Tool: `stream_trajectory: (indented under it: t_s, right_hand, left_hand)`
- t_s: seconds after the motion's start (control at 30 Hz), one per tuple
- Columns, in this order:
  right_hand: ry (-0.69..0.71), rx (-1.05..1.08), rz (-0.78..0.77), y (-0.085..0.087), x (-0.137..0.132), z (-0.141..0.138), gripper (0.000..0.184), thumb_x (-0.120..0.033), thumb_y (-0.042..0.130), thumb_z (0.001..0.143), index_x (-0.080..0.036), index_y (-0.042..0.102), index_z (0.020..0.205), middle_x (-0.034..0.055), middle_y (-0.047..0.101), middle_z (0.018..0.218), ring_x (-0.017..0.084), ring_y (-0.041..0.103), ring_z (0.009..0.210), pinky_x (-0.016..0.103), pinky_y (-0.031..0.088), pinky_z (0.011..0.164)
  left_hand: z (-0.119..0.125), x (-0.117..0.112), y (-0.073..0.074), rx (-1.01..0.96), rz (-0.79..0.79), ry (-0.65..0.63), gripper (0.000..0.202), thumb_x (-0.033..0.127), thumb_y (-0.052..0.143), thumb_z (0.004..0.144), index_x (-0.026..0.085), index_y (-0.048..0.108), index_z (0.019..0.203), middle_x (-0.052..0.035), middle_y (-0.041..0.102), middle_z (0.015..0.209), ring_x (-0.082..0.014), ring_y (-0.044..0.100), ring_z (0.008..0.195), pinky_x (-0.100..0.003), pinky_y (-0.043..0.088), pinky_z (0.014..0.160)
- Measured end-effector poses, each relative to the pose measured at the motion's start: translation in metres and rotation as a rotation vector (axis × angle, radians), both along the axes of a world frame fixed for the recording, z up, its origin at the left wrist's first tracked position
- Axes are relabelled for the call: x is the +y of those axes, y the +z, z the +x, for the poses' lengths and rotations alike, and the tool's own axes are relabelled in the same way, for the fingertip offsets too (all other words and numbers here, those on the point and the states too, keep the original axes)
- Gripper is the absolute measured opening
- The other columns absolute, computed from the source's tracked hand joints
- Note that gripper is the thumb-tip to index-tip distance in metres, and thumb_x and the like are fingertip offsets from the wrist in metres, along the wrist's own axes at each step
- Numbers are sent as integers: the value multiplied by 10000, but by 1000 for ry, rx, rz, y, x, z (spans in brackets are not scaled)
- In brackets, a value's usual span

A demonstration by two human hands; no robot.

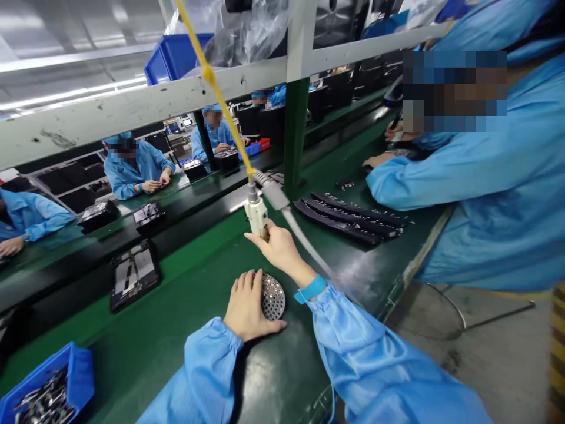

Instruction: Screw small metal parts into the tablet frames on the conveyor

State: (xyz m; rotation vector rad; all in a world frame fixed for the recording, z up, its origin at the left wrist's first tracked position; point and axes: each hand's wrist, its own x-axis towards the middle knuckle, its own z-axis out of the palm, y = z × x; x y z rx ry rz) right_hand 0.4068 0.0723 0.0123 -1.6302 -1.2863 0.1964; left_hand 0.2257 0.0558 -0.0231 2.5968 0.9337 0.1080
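Observation:
My right hand [282, 250] is closed around the lower part of a cream-coloured electric screwdriver [256, 213], its thumb stretched out to the left. The screwdriver hangs from a yellow cord [220, 97], and a grey cable [304, 238] runs down beside it toward my forearm. Below and to the left, my left hand [248, 309] grips a round metal dish with a dotted, hole-covered face [272, 297]. Fingers lie over its far edge and the thumb is at its near side. The dish rests on the green bench [185, 353]; the screwdriver's tip is hidden.
Long black curved strips [353, 221] lie to the right, near a co-worker in blue [498, 176]. A tablet-like device [135, 275] sits at left on the bench. A blue bin [82, 377] of metal parts stands front left. A green post [295, 138] rises ahead.

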Motion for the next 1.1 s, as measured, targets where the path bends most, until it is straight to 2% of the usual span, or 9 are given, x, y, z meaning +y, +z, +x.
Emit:
stream_trajectory:
  t_s: [0.1,0.27,0.57,0.67,0.8,0.87,0.93,1.0,1.1]
  right_hand:
    - [-13,1,-39,-7,4,5,329,-512,689,932,-202,633,1028,63,752,807,255,724,760,308,481,699]
    - [51,22,-131,-33,13,8,265,-427,768,864,-211,615,877,34,713,724,243,698,698,302,469,659]
    - [67,70,-118,-43,4,8,386,-458,772,830,-189,683,1091,99,797,975,274,761,869,402,607,806]
    - [40,75,-131,-45,-14,6,543,-505,787,805,-171,650,1211,165,779,1163,320,765,1018,482,627,890]
    - [-117,99,16,-53,-73,-25,784,-627,739,840,-163,514,1430,226,685,1354,363,668,1278,594,551,1079]
    - [187,59,-81,-56,-107,-51,819,-659,709,877,-202,453,1505,210,661,1401,345,645,1333,591,511,1146]
    - [588,-112,-295,-56,-130,-78,1135,-698,873,684,-221,377,1586,225,530,1565,403,524,1461,636,428,1217]
    - [755,-266,-394,-54,-138,-103,1317,-695,930,589,-198,302,1634,253,404,1652,451,373,1554,688,324,1263]
    - [819,-410,-421,-50,-129,-128,1327,-673,924,617,-158,267,1649,273,361,1666,458,322,1574,694,267,1285]
  left_hand:
    - [-2,0,6,-7,12,-1,1204,521,849,613,59,343,1604,-285,398,1620,-477,383,1498,-644,319,1255]
    - [-45,-11,6,11,-28,-38,1225,482,831,602,34,307,1614,-289,362,1638,-473,344,1517,-639,280,1285]
    - [-117,-39,-3,-54,-62,-17,1206,494,873,601,68,348,1599,-275,354,1656,-468,340,1525,-658,272,1294]
    - [-131,-45,-7,-94,-78,-29,1223,495,895,602,81,336,1607,-272,374,1646,-475,346,1523,-671,277,1286]
    - [-153,-52,-20,-282,-171,-69,1284,598,916,610,116,300,1629,-268,366,1655,-470,350,1535,-669,262,1292]
    - [-162,-55,-28,-447,-244,13,1219,679,858,682,135,310,1625,-258,376,1654,-437,384,1530,-627,303,1290]
    - [-166,-56,-34,-615,-303,164,987,685,719,843,161,358,1597,-227,426,1636,-379,436,1513,-572,343,1284]
    - [-166,-54,-36,-757,-360,299,742,630,571,970,178,426,1540,-200,491,1600,-330,475,1495,-538,346,1288]
    - [-164,-48,-34,-935,-437,442,624,628,503,1000,174,497,1429,-196,587,1514,-314,529,1453,-528,358,1279]
